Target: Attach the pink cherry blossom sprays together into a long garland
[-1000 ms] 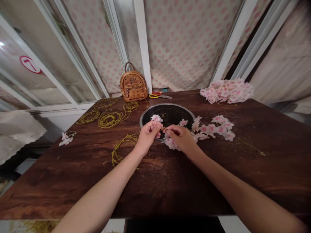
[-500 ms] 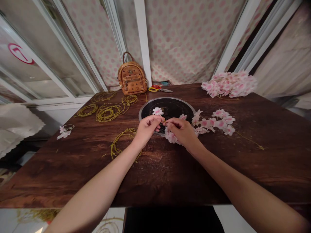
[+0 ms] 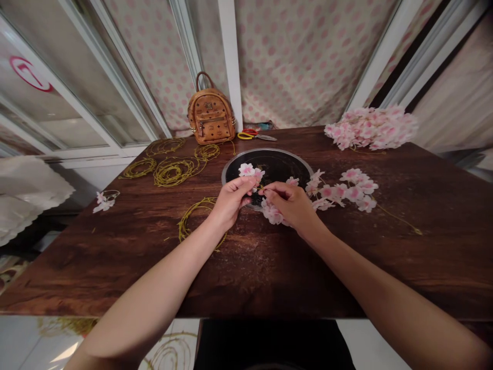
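A pink artificial blossom sits at table centre, cupped by the left hand, while the right hand pinches its thin wire stem, the two hands close together for fine control over a round black inset. Coiled yellow wire lies at 10 o'clock, a blossom spray at 3.

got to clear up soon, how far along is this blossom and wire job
Done, it seems: the heaped pink blossom bunch at far right. In hand: left hand and right hand pinch a blossom spray. Remaining: the bare yellow wire coils at far left.
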Tool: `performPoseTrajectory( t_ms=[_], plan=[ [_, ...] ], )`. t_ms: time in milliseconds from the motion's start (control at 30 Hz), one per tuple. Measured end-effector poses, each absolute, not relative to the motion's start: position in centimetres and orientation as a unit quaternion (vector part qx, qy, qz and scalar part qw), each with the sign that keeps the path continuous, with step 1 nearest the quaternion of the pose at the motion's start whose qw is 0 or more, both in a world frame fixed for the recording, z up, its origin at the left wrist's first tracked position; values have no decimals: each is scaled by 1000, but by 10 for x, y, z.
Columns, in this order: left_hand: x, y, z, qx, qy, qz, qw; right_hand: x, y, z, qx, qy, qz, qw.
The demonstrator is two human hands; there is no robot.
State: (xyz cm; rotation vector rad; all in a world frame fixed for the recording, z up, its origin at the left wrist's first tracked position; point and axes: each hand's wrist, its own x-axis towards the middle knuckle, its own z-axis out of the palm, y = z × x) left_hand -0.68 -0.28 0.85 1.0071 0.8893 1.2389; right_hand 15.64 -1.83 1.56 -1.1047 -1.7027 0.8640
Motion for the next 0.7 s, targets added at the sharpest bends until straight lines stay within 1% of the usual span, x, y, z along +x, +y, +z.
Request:
performPoseTrajectory(
  t_ms=[367,700],
  plan=[
    [-8,-4,5,417,361,490,675,157,-20,17,-440,-690,355,452],
    [-6,-5,7,404,375,492,674,158,-20,15,-459,-689,343,444]
  ],
)
